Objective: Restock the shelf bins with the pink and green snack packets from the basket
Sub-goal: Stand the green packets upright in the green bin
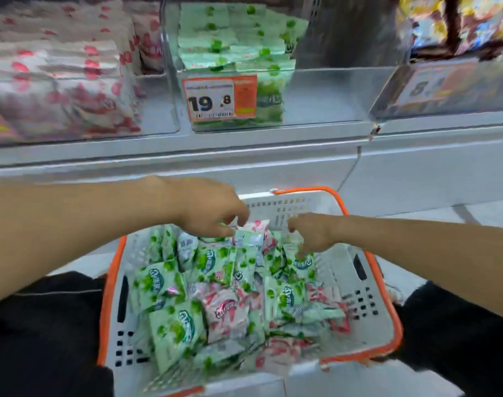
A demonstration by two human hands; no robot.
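Note:
A white basket [342,267] with an orange rim sits in front of me, full of green snack packets [176,328] and pink snack packets [227,310] in a loose heap. My left hand [207,213] reaches into the far end and pinches the top edge of a pale green packet [249,239] lying back side up, with a pink packet [263,227] just behind it. My right hand [313,233] points down beside it, fingertips touching a green packet [302,265]. Above, a clear shelf bin holds stacked pink packets [58,81] and its neighbour holds stacked green packets [233,44].
An orange price tag [220,98] reading 19.8 hangs on the front of the green bin. To the right, another bin [459,90] with its own price tag has yellow and brown snack bags [459,21] above it. A grey shelf ledge [244,156] runs between the bins and the basket.

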